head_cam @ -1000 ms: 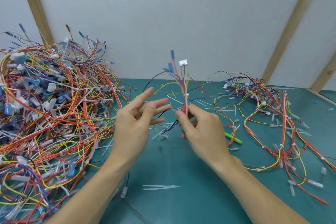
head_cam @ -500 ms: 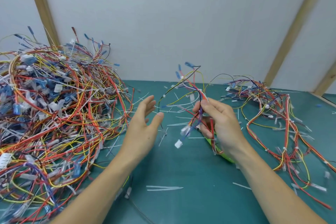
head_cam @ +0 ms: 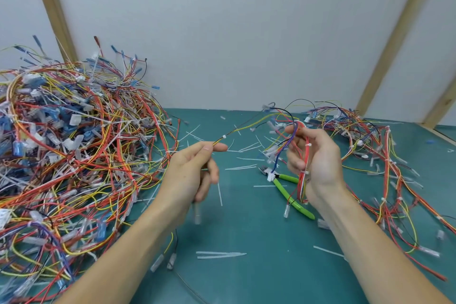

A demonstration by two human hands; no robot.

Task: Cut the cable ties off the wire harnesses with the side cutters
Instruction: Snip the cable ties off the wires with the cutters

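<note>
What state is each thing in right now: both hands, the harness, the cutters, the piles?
Left hand: pinches a yellow-black strand of the harness.
Right hand: grips the harness bundle.
Harness: held up, white ties on.
Side cutters: lying on the table, untouched.
Left pile: heaped, tangled.
Right pile: spread flat.

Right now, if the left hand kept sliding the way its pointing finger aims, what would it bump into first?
Probably the white cable tie on the thin wire it pinches; the left hand points up and right along that wire, though depth is unclear.
</note>
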